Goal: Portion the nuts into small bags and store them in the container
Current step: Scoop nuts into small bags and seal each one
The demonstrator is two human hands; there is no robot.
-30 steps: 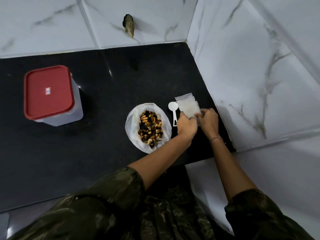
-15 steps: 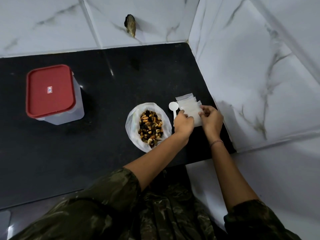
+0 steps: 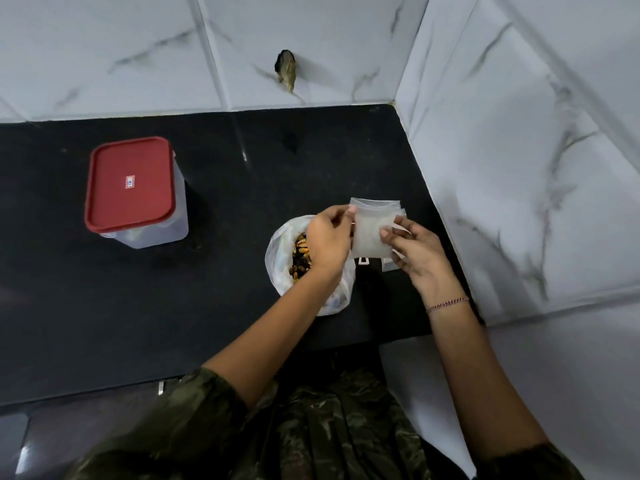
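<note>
A small stack of clear zip bags [image 3: 372, 228] is lifted above the black counter [image 3: 207, 289]. My left hand [image 3: 327, 239] pinches its left edge and my right hand [image 3: 419, 252] pinches its right side. Below my left hand lies the open white plastic bag of mixed nuts [image 3: 301, 258], partly covered by my wrist. The clear container with the red lid [image 3: 133, 190] stands shut at the left. Only the end of the white spoon's handle [image 3: 363, 260] shows under the bags.
Marble-tiled walls close the counter at the back and the right [image 3: 519, 168]. A dark hole with a stub [image 3: 286, 69] sits in the back wall. The counter's front edge runs just before my body.
Both hands have lifted the stack of small bags off the counter and raised it toward me; it now hides the spoon's bowl. The view has shifted slightly.
</note>
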